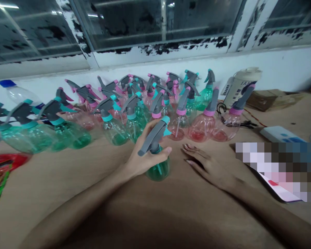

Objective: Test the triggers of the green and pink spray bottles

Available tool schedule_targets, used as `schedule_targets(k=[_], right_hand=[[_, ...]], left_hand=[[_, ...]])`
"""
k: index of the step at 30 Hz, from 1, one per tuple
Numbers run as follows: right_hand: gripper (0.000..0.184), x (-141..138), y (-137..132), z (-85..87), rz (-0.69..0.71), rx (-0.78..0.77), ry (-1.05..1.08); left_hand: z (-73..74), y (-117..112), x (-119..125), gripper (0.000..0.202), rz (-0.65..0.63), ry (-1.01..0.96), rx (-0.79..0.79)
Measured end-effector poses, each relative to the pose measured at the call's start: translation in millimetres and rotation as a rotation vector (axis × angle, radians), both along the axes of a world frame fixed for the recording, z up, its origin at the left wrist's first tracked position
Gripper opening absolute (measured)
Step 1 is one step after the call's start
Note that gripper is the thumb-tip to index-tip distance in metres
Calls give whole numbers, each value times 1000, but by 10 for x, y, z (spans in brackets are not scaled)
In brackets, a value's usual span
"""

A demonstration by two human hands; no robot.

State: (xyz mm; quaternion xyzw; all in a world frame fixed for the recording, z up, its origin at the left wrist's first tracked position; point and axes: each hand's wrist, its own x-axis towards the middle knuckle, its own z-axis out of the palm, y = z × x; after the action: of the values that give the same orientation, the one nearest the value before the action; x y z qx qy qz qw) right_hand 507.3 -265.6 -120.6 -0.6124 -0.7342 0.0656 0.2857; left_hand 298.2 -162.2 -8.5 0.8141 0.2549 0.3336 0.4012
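Observation:
My left hand (142, 160) is wrapped round the neck of a green spray bottle (158, 168) with a grey and teal trigger head, standing upright on the brown table (93, 186). My right hand (206, 165) lies flat on the table just to the right of that bottle, fingers stretched out and holding nothing. Behind both hands stand several green spray bottles (114, 129) and pink spray bottles (204, 126) in rows against the wall.
A clear water bottle with a blue cap (18, 93) lies at the far left. A red and green wrapper (1, 169) sits at the left edge. A white jug (239, 86), black cables and a white power strip (281, 134) are at the right.

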Motion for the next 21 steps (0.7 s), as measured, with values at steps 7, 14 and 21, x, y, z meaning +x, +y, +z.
schedule_targets(k=[7, 14, 21], right_hand=[[53, -15, -22, 45, -16, 5, 14], [50, -17, -23, 17, -24, 14, -10], [49, -33, -49, 13, -27, 10, -36]], left_hand=[[-24, -49, -153, 70, -29, -48, 106], [-42, -154, -441, 24, 125, 222, 166], [180, -34, -1069, 34, 392, 111, 99]])
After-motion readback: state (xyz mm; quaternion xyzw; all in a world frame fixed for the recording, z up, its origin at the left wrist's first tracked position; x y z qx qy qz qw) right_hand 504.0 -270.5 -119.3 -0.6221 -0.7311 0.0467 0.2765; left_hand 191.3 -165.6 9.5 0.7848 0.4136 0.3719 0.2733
